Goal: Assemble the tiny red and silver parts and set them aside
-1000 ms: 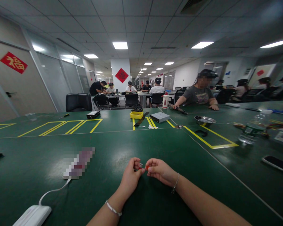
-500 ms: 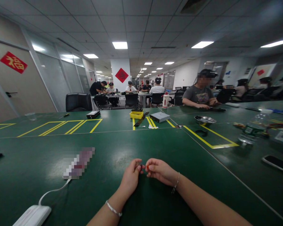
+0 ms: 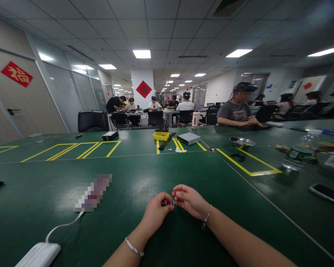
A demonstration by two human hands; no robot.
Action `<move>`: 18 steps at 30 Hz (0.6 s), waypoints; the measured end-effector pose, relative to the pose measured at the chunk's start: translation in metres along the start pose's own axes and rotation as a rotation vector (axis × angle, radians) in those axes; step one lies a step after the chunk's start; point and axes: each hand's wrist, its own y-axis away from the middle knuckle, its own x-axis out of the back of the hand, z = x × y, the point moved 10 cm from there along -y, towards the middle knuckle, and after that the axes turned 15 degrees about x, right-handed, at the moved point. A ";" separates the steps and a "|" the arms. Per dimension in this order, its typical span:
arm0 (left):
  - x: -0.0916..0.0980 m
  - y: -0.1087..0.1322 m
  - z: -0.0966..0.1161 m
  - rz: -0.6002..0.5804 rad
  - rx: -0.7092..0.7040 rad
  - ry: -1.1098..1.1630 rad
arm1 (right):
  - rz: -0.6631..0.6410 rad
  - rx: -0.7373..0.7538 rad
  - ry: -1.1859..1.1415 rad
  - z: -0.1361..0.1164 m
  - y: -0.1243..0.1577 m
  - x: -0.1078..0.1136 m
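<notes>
My left hand (image 3: 157, 210) is closed on a small dark-and-red piece (image 3: 168, 203) with a shiny tip; its kind is too small to make out. Pinched between thumb and fingertips of my right hand (image 3: 191, 200) is a small orange piece (image 3: 175, 192), mostly covered by the fingers. Both hands are close together over the green table (image 3: 122, 230), fingertips nearly meeting. The orange piece sits slightly above and to the right of the dark-and-red one.
A blurred-out flat object (image 3: 93, 193) with a white cable (image 3: 62, 225) lies to the left. Further off are a yellow tray (image 3: 160, 136), a grey box (image 3: 188, 138) and a metal bowl (image 3: 242, 141). A water bottle (image 3: 297, 152) stands right; a person (image 3: 238, 111) sits across the table.
My left hand has turned and shifted slightly down and right, so the dark-and-red piece shows more. My right hand has risen slightly. The person across has moved their hands.
</notes>
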 end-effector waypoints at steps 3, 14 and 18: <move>0.000 -0.001 0.000 -0.024 0.014 0.040 | 0.024 0.006 0.018 -0.001 0.000 0.002; 0.011 -0.008 -0.009 0.050 0.066 0.172 | -0.174 -0.043 0.093 -0.003 0.007 -0.022; 0.013 -0.005 -0.007 0.130 0.027 0.041 | -0.214 -0.042 0.091 -0.003 0.009 -0.023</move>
